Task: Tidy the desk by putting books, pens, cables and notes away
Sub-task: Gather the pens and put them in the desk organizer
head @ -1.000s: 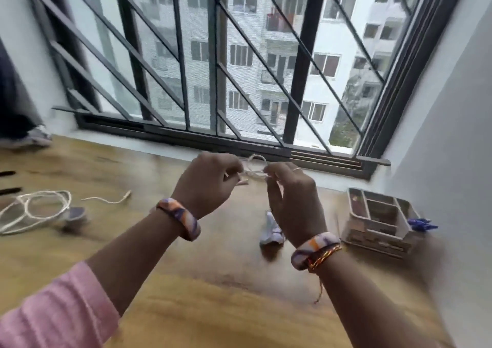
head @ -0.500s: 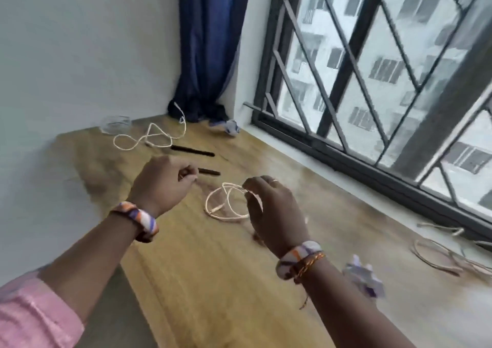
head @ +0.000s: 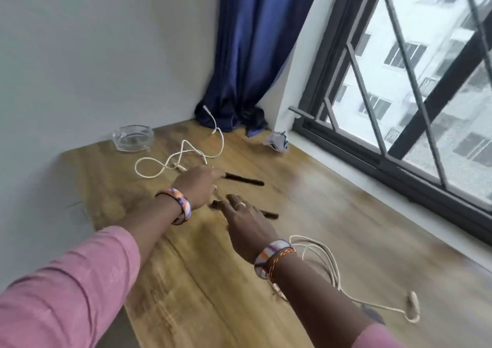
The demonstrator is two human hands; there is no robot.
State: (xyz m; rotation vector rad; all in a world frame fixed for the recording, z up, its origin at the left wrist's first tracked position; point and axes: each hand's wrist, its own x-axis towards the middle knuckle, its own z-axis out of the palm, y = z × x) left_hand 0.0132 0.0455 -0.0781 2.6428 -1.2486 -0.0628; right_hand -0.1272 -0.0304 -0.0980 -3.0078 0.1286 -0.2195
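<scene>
Reaching with left hand (head: 198,185) and right hand (head: 246,221), fingers extended, grasping nothing, toward two pens (head: 243,181) at twelve o'clock (cables (head: 170,161) unsorted).

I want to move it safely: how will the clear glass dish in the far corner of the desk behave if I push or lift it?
The glass dish looks thick-walled, so probably heavy for its size and breakable if dropped. It sits low and wide on the desk, so it should slide rather than tip. Smooth glass may be slippery.
</scene>
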